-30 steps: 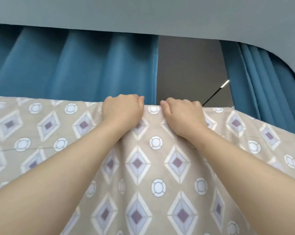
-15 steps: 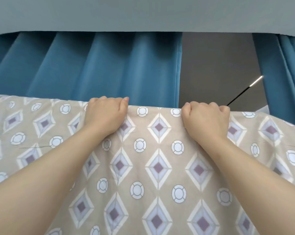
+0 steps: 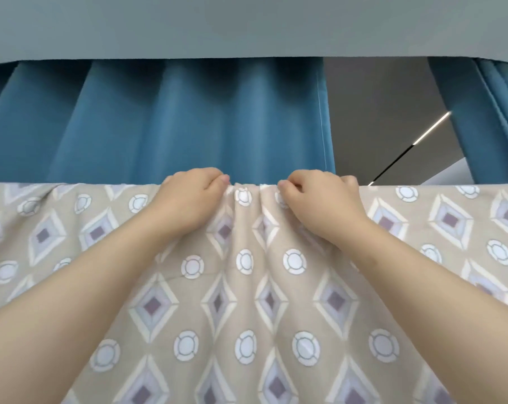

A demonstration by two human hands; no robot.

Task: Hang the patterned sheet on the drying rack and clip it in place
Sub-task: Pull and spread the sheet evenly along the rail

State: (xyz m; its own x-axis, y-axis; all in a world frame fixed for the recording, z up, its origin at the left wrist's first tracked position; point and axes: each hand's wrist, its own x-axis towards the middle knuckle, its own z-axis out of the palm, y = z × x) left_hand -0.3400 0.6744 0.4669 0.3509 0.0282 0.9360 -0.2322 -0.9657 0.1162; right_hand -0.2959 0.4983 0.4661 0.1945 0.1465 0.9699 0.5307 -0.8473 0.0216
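Sheet (image 3: 247, 316) hangs over something straight that I cannot see, most likely the top bar of the rack, and it falls down toward the person from there. Its top edge runs from nine o'clock to three o'clock across the view. Both hands are up on that edge, close to each other. The left hand (image 3: 188, 196) sits at about eleven o'clock and the right hand (image 3: 320, 205) at about one o'clock. Each one has its fingers curled over the edge and grips the cloth. Between them, at twelve o'clock, the cloth is pushed into little folds (image 3: 252, 196).

What could go wrong? I think the folds are the first worry. If a clip goes on there, the sheet would dry all scrunched up. The sheet could also slide off. I see no clip on it, so if both hands let go and more cloth hangs on one side, its weight may pull the whole thing down.

Now the count. One sheet. Two hands. Two blue curtains: a wide curtain (image 3: 188, 118) at ten o'clock and a thin curtain (image 3: 486, 112) at two o'clock. One bright strip of light (image 3: 430, 126) near two o'clock, in the gap between them. Clips: none that I can see. Rack: hidden under the cloth.
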